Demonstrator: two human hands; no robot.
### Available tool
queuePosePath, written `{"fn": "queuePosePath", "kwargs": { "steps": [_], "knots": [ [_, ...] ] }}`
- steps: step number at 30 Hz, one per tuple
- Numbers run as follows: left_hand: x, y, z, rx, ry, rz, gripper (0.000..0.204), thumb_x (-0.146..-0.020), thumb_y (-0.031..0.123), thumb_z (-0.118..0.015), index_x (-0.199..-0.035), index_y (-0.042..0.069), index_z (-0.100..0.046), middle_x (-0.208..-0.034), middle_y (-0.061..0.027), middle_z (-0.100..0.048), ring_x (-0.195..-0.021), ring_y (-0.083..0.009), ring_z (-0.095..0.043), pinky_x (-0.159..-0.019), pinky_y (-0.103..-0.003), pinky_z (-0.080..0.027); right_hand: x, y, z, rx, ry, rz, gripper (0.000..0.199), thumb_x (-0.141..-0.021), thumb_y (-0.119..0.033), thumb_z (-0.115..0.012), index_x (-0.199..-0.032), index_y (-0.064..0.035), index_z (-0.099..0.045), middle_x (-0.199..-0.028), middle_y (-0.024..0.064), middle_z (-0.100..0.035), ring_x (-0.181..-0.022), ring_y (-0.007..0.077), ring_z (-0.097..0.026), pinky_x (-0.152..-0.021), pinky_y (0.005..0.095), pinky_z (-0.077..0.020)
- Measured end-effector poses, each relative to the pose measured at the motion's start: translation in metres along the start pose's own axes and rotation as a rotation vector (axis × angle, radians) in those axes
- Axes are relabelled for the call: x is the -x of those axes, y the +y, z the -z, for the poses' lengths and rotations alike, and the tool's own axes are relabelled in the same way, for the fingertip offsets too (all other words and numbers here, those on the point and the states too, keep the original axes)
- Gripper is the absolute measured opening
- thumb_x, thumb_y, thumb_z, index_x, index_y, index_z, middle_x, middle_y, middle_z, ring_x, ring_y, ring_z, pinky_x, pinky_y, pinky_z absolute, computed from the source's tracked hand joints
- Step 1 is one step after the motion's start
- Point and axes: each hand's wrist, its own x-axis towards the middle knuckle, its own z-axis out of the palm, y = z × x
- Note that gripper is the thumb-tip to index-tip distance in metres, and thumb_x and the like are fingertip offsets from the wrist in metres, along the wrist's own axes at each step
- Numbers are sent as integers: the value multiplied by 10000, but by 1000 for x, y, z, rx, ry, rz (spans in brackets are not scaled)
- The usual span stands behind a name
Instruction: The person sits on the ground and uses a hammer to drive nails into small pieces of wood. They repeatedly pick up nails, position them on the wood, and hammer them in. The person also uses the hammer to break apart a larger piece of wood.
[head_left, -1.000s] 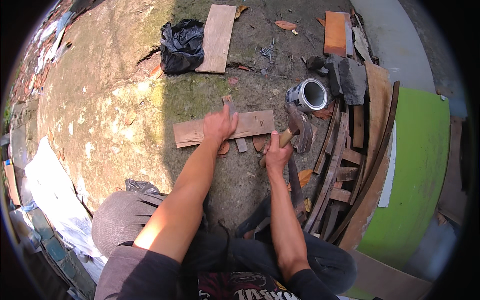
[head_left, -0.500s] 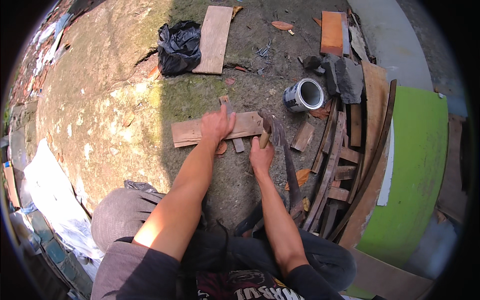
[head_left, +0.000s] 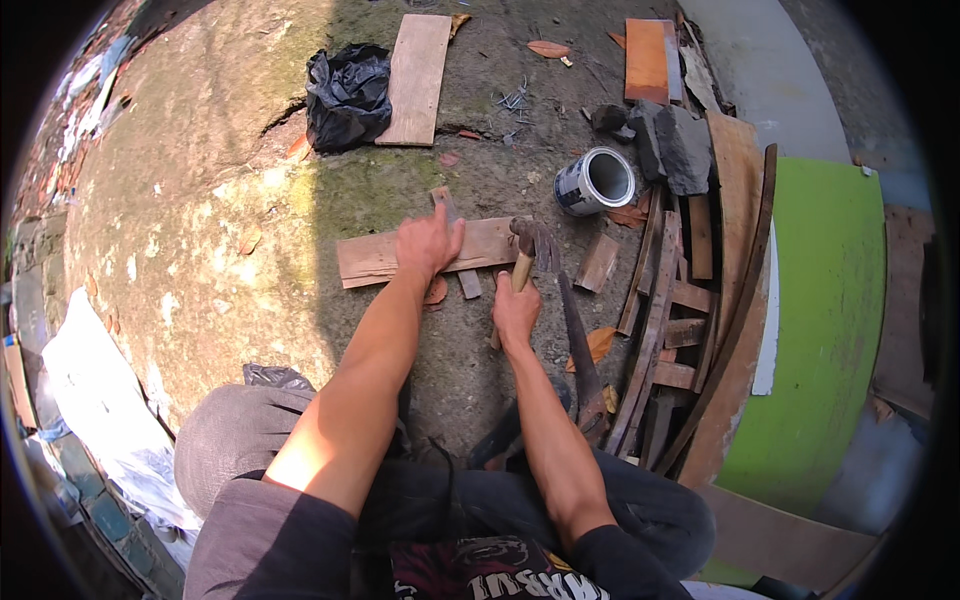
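My left hand [head_left: 428,243] grips a weathered wooden board [head_left: 370,260] and presses it to the ground, fingers curled over its far edge. Beneath the board a short narrow wood strip [head_left: 469,284] runs crosswise, its upper end showing beyond my fingers. My right hand [head_left: 516,305] is closed round the wooden handle of a claw hammer [head_left: 524,268]. The hammer's dark, rusty head is at the board's right end; whether it touches the wood I cannot tell.
To the right lie a saw [head_left: 577,335], a small wood block [head_left: 598,263], an open metal can [head_left: 595,182], grey stones [head_left: 672,148] and stacked wood strips [head_left: 655,325]. Loose nails [head_left: 515,100], a plank [head_left: 415,80] and a black plastic bag [head_left: 348,97] are farther off.
The whole view has shifted slightly. The hammer has turned a little in my right hand, so its head and claw show more plainly. My left hand stays on the board.
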Motion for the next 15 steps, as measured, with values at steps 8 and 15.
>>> {"fn": "queuePosePath", "kwargs": {
  "steps": [8, 15],
  "knots": [
    [4, -3, 3, 30, -1, 0, 456, -972, 474, -466, -1024, 33, -570, -751, -206, -703, -702, -371, -688, -765, -475, -507, -6, -7, 4, -7, -130, -36, 270, -910, -228, -636, -824, 25, -596, -588, 95, -567, -493, 215, -577, -476, 377, -441],
    [2, 1, 3, -12, -2, -6, 469, -974, 485, -462, -1027, 32, -568, -728, -219, -692, -675, -370, -686, -742, -469, -519, -29, -50, 55, -74, -24, 21, 250, -923, -215, -641, -784, -37, -532, -559, 19, -503, -405, 141, -495, -369, 317, -390]
  ]
}}
